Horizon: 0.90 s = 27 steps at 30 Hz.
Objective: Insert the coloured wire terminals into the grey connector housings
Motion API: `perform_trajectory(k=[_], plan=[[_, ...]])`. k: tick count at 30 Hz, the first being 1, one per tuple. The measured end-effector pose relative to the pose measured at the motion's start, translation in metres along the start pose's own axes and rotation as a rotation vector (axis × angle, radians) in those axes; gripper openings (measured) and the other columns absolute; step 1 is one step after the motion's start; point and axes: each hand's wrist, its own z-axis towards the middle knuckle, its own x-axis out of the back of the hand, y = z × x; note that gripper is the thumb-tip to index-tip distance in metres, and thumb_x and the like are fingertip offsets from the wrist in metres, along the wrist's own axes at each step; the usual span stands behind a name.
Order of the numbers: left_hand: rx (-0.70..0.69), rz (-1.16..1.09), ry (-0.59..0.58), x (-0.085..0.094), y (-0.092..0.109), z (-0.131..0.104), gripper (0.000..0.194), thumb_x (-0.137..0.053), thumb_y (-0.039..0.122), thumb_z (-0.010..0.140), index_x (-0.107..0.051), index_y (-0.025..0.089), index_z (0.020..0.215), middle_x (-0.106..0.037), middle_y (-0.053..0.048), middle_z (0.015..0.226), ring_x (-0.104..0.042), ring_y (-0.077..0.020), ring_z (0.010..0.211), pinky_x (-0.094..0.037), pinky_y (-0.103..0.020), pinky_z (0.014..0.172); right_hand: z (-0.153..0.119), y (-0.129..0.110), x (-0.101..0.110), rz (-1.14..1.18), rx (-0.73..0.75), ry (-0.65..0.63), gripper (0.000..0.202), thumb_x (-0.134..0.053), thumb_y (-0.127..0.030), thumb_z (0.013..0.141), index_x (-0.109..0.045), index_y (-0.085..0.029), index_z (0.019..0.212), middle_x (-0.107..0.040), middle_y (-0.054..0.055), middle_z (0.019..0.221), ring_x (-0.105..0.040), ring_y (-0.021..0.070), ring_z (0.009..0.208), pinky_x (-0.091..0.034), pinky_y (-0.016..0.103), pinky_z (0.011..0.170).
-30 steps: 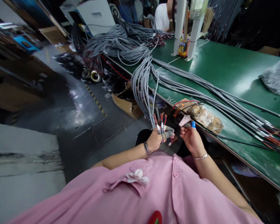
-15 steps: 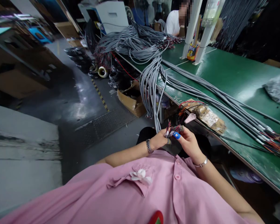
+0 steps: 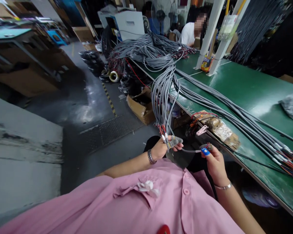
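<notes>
My left hand (image 3: 164,147), with grey coverings on its fingers, is closed on grey cables (image 3: 164,94) near their white-banded ends. These cables hang in a loop over the table edge, and red wires fan out above the hand. To the right, my right hand (image 3: 213,159) pinches the end of one grey cable (image 3: 190,150) that stretches between both hands. A blue covering is on the right thumb, and some thin wires show at its fingertips. A pink clip (image 3: 201,130) is at the table edge, just above the right hand.
More grey cables (image 3: 224,104) lie along the green table (image 3: 249,81), with a taped block (image 3: 219,125) at its edge. Below the table stands an open cardboard box (image 3: 139,109). Across the table sits a person in white (image 3: 187,34), behind white posts (image 3: 211,35).
My hands have moved apart, the right one going right, and a length of cable now spans between them. Red wire ends now show above my left hand. The view has shifted slightly.
</notes>
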Motion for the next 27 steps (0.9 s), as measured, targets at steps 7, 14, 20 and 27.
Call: perform_trajectory(k=[7,14,20,27], plan=[[0.024,0.160,-0.128,-0.025,0.017,0.011,0.040,-0.072,0.047,0.076,-0.072,0.015,0.100,-0.072,-0.011,0.089,-0.066,-0.0182,0.080,-0.049,-0.026,0.069,0.007,-0.015,-0.023,-0.076,-0.023,-0.272,0.018,-0.072,-0.038,0.078,-0.074,-0.024,0.089,-0.067,0.002,0.073,-0.055,0.0157,0.062,-0.045,0.028,0.055],[0.079,0.280,-0.166,-0.026,0.010,0.012,0.042,-0.069,0.049,0.078,-0.071,0.012,0.097,-0.066,-0.005,0.070,-0.056,-0.0111,0.059,-0.042,-0.022,0.056,0.010,-0.009,-0.044,0.098,-0.157,-0.158,0.026,-0.079,-0.041,0.069,-0.069,-0.021,0.081,-0.059,-0.002,0.062,-0.045,0.0107,0.051,-0.037,0.024,0.046],[0.151,0.388,-0.189,-0.028,0.008,0.014,0.037,-0.072,0.051,0.074,-0.065,0.015,0.078,-0.063,-0.002,0.058,-0.057,-0.0112,0.051,-0.041,-0.020,0.050,0.014,-0.005,-0.042,0.193,-0.264,-0.150,0.026,-0.080,-0.040,0.069,-0.066,-0.020,0.080,-0.055,-0.004,0.061,-0.041,0.0083,0.050,-0.035,0.022,0.046],[0.106,0.524,-0.087,-0.036,0.016,0.018,0.034,-0.073,0.048,0.073,-0.060,0.016,0.069,-0.059,0.000,0.047,-0.051,-0.0094,0.040,-0.039,-0.019,0.044,0.026,-0.008,-0.046,0.135,-0.236,-0.160,0.027,-0.080,-0.040,0.067,-0.065,-0.019,0.075,-0.055,-0.004,0.060,-0.040,0.0081,0.050,-0.033,0.022,0.046]])
